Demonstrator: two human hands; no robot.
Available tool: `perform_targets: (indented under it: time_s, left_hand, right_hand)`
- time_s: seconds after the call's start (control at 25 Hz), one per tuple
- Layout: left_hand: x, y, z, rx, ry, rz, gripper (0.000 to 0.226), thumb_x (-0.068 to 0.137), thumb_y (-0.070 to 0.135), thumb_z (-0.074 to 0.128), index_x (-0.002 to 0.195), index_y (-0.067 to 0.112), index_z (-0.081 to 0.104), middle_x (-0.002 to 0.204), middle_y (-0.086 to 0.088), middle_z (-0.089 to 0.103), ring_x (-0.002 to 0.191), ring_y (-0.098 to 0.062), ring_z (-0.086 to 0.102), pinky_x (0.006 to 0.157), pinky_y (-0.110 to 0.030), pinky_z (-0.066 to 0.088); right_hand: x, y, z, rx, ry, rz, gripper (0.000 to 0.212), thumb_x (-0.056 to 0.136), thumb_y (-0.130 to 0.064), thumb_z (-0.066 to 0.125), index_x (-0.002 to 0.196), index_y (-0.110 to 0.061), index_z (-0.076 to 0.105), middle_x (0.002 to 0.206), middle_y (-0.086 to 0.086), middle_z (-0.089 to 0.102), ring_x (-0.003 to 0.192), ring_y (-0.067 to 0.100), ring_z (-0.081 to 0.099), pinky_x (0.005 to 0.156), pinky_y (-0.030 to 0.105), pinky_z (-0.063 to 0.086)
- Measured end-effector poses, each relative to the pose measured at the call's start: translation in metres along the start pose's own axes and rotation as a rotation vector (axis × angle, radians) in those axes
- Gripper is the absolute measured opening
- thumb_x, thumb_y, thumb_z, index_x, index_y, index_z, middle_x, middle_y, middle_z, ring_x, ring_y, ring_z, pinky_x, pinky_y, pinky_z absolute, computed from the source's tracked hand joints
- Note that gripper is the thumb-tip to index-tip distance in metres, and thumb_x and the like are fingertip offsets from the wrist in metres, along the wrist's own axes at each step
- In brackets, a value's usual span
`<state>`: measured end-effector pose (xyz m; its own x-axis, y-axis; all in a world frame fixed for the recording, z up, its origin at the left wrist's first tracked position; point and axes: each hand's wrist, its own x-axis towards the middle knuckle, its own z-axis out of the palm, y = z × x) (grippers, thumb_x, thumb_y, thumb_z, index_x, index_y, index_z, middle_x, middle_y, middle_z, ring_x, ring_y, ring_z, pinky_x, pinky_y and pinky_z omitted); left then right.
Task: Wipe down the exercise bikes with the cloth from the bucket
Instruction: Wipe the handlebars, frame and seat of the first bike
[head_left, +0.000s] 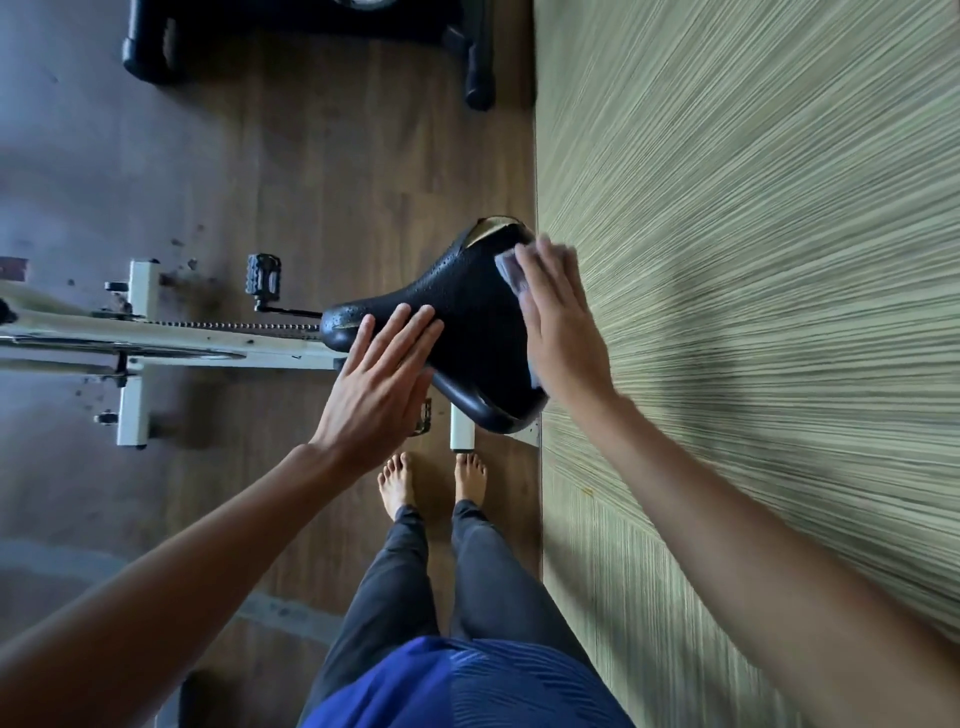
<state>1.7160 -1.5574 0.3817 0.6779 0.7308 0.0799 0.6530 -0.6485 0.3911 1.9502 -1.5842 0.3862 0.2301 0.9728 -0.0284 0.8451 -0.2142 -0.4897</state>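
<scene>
The saddle (467, 317) is being wiped: the cloth (511, 273) is pressed to its wide rear by the right hand (563, 327), fingers straight, its nose steadied by the flat left hand (379, 379); a noseward sweep seems needed next.

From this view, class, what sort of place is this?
Probably a small gym or workout room: a white exercise bike with a black saddle, and another machine's black base beyond.

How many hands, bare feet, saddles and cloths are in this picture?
Hands: 2, left hand, right hand
Bare feet: 2, left foot, right foot
Saddle: 1
Cloth: 1
Total: 6
</scene>
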Motion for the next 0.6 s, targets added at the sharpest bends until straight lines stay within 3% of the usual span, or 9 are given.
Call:
perform_targets:
  time_s: [0.08,0.2,0.32,0.44,0.6]
  left_hand:
    - [0.000,0.000,-0.002,-0.004,-0.005,-0.007,0.049,0.104,0.021,0.042,0.151,0.010,0.036,0.161,-0.006,0.029,0.151,-0.023,0.021,0.123,-0.050,0.016]
    - [0.000,0.000,-0.001,-0.012,-0.010,-0.013,0.048,0.105,0.020,0.045,0.151,0.010,0.037,0.160,-0.005,0.029,0.151,-0.021,0.020,0.124,-0.048,0.015]
    - [0.001,-0.005,-0.002,-0.003,-0.024,0.009,0.048,0.105,0.020,0.044,0.151,0.012,0.037,0.160,-0.005,0.029,0.151,-0.021,0.020,0.124,-0.047,0.017]
    - [0.000,-0.008,-0.001,0.015,-0.033,0.017,0.049,0.105,0.019,0.043,0.153,0.012,0.034,0.161,-0.004,0.027,0.152,-0.020,0.018,0.124,-0.046,0.015]
    - [0.000,-0.007,0.000,0.011,-0.031,0.010,0.049,0.104,0.018,0.045,0.152,0.012,0.035,0.161,-0.004,0.027,0.152,-0.020,0.018,0.124,-0.046,0.016]
  right_hand:
    - [-0.026,-0.015,0.007,-0.126,-0.020,-0.058,0.049,0.106,-0.025,0.035,0.155,-0.021,0.032,0.165,-0.003,0.022,0.154,0.025,0.010,0.124,0.045,0.020]
    - [0.012,-0.028,0.007,-0.241,-0.025,-0.220,0.048,0.106,-0.029,0.032,0.153,-0.023,0.037,0.162,-0.005,0.030,0.153,0.024,0.018,0.122,0.046,0.021]
    - [0.030,-0.016,0.001,-0.151,0.014,-0.077,0.049,0.107,-0.032,0.027,0.155,-0.024,0.032,0.164,-0.006,0.024,0.153,0.024,0.014,0.123,0.045,0.021]
    - [-0.019,-0.023,0.013,-0.152,0.074,0.083,0.048,0.107,-0.026,0.034,0.155,-0.023,0.033,0.164,-0.004,0.024,0.153,0.025,0.015,0.121,0.047,0.027]
    - [0.010,-0.030,0.013,-0.243,0.013,-0.163,0.047,0.106,-0.027,0.036,0.153,-0.023,0.037,0.162,-0.005,0.030,0.153,0.024,0.018,0.122,0.045,0.022]
